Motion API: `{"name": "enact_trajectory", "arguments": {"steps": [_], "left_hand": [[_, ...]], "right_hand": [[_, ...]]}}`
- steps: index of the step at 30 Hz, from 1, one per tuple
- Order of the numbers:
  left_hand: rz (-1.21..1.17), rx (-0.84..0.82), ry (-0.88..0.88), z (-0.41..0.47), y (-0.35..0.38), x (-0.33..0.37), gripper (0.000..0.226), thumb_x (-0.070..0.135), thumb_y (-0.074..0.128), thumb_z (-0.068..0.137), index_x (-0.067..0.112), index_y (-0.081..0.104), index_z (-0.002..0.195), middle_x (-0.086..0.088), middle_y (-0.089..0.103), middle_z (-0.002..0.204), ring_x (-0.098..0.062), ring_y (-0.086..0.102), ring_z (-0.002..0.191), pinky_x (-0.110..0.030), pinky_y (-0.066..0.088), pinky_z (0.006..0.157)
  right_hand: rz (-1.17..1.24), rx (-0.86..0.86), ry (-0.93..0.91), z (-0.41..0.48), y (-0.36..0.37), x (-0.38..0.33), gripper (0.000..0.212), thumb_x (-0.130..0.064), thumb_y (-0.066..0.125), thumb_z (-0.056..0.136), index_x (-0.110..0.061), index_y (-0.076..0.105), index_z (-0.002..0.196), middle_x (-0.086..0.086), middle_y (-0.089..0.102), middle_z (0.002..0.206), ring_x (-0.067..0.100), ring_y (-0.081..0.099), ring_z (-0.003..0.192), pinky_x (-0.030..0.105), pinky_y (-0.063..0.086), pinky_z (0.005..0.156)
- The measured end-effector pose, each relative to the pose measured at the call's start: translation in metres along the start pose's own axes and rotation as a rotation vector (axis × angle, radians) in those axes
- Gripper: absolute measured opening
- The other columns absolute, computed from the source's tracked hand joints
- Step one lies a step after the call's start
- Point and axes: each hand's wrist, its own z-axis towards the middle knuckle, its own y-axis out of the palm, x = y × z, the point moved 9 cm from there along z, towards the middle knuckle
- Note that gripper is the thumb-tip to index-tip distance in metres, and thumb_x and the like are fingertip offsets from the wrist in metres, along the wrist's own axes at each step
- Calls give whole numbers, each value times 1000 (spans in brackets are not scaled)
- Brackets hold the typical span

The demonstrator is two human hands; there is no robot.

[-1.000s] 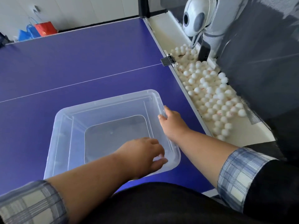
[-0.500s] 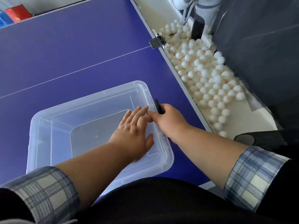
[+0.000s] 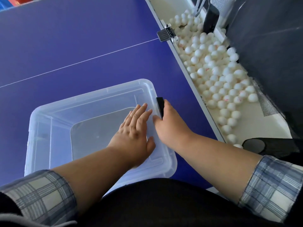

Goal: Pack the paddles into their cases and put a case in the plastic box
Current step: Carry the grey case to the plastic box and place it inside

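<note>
I am pressing my left hand (image 3: 136, 128), fingers straight, inside the plastic box (image 3: 91, 95) on the counter (image 3: 82, 38) while my right hand (image 3: 170, 124) is gripping a black clip (image 3: 160, 106) at the box's right rim, and tugging hard is risking dragging the light box sideways.

Single view: we look from a head-worn wide-angle camera, facing forward and steeply down, close over the plastic box (image 3: 39, 145) at the near edge of the blue table (image 3: 82, 38).
</note>
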Motion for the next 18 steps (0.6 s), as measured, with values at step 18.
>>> {"name": "enact_trajectory", "arguments": {"steps": [18], "left_hand": [[54,-38,95,4,1,6,65,46,25,98,25,5,157,-8,2,166,-18,-9,150,-34,-11,118]], "right_hand": [[-493,67,-204,-15,19,-19,76,-21,40,105,-16,-15,157,3,-17,168,18,-6,155,36,10,124]]}}
